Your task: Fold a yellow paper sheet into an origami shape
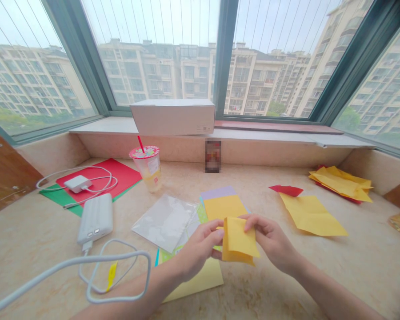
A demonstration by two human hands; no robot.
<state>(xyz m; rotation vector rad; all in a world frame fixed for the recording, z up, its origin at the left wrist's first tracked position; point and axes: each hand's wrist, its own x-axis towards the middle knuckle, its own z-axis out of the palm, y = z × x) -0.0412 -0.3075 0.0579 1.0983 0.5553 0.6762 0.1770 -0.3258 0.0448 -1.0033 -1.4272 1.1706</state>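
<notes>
A folded piece of yellow paper point(240, 238) is held above the front middle of the counter, its layers slightly apart along the lower edge. My left hand point(205, 240) grips its left side, fingers closed on the edge. At the upper right, my right hand point(268, 238) pinches the same paper, thumb on the near face. Just behind lie an orange-yellow square sheet point(225, 206) and a purple sheet point(216, 192). Under my left forearm is a pale yellow sheet point(200, 280). A clear plastic sleeve point(166, 222) rests left of my left hand.
To the left are a white power bank point(96, 218), looping cables, a white charger point(78, 183) and red paper point(120, 175). A drink cup point(148, 171) stands behind. On the right lie a creased yellow sheet point(311, 216), a red folded piece point(287, 190) and stacked yellow papers point(343, 182).
</notes>
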